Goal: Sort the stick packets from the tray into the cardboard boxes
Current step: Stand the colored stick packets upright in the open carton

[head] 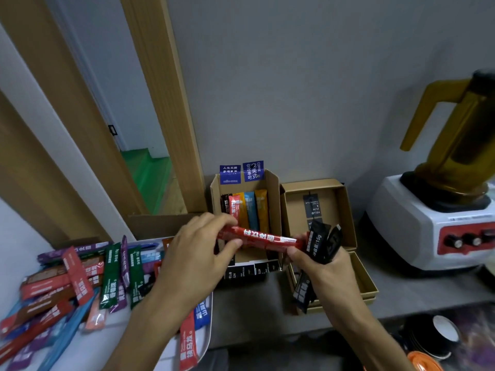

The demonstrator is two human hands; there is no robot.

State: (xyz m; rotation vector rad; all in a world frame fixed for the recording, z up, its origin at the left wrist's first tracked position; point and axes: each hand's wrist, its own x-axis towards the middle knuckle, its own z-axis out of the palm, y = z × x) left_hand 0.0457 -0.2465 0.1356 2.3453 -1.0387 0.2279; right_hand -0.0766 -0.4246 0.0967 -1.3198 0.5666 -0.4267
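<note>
A red stick packet [263, 239] lies level in the air between my two hands, above the front of the left cardboard box [273, 188]. My left hand [195, 253] pinches its left end. My right hand [325, 271] holds its right end together with a bunch of black stick packets [320, 245]. The left box holds several upright packets [250, 210] in red, orange, blue and yellow. The right cardboard box [345, 199] shows a dark packet lying inside. The white tray [206, 336] at lower left is heaped with several packets [80, 279] in red, green, purple, blue and brown.
A blender [439, 215] with an amber jug stands on the grey counter at the right. Two blue labels [242, 171] stick up behind the left box. A dark bowl [431, 336] and an orange lid [424, 361] sit below the counter edge. A wooden door frame rises at left.
</note>
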